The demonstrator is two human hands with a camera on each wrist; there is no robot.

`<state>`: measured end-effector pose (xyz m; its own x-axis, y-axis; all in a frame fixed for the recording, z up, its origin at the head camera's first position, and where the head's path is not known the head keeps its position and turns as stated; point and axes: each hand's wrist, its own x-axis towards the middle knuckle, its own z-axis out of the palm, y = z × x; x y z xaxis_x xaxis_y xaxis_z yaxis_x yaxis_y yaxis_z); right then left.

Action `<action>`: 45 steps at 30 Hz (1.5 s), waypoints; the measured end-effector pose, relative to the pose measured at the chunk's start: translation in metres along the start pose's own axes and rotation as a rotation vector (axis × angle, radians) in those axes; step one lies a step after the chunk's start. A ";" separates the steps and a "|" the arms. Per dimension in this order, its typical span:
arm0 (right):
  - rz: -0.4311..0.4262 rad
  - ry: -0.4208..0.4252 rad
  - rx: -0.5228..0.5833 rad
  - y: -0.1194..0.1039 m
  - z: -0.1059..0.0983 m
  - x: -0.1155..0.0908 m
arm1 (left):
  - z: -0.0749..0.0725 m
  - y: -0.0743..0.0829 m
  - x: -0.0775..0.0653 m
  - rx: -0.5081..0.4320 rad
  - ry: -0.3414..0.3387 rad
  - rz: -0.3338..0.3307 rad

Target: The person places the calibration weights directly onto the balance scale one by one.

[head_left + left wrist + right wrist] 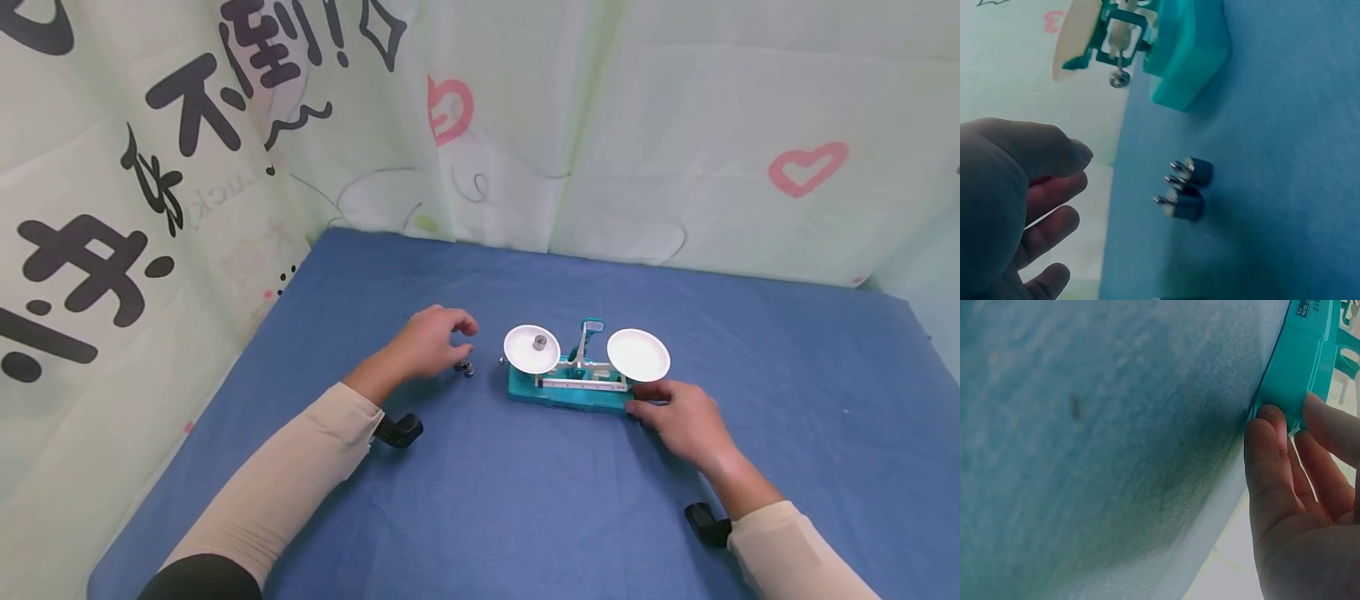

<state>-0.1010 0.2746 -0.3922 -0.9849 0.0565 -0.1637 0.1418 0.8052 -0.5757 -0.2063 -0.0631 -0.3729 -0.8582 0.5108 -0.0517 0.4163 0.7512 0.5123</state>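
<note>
Head: the scale (567,400) stands well inside the edges of the blue cloth (487,500), with broad space in front. 1 weight (540,342) sits on its left pan (521,357). The left hand (427,343), thumb and fingers parted and holding nothing, is just beside loose weights (466,367), apart from the scale.

Left wrist: at least 2 loose weights stand close together, beyond the fingertips.

Right wrist: the right hand (1304,525) pinches the scale's end between thumb and fingers.
</note>
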 end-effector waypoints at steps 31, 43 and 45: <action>0.016 -0.008 0.023 0.000 0.003 -0.001 | 0.032 -0.021 -0.012 0.070 0.017 -0.094; 0.011 -0.010 0.022 -0.001 0.001 -0.001 | 0.033 -0.022 -0.009 0.091 0.033 -0.081; 0.013 -0.012 0.021 -0.002 0.001 -0.001 | 0.033 -0.021 -0.009 0.087 0.034 -0.078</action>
<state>-0.0999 0.2726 -0.3920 -0.9818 0.0596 -0.1805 0.1566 0.7922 -0.5898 -0.1974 -0.0704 -0.4115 -0.8982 0.4356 -0.0588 0.3706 0.8225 0.4315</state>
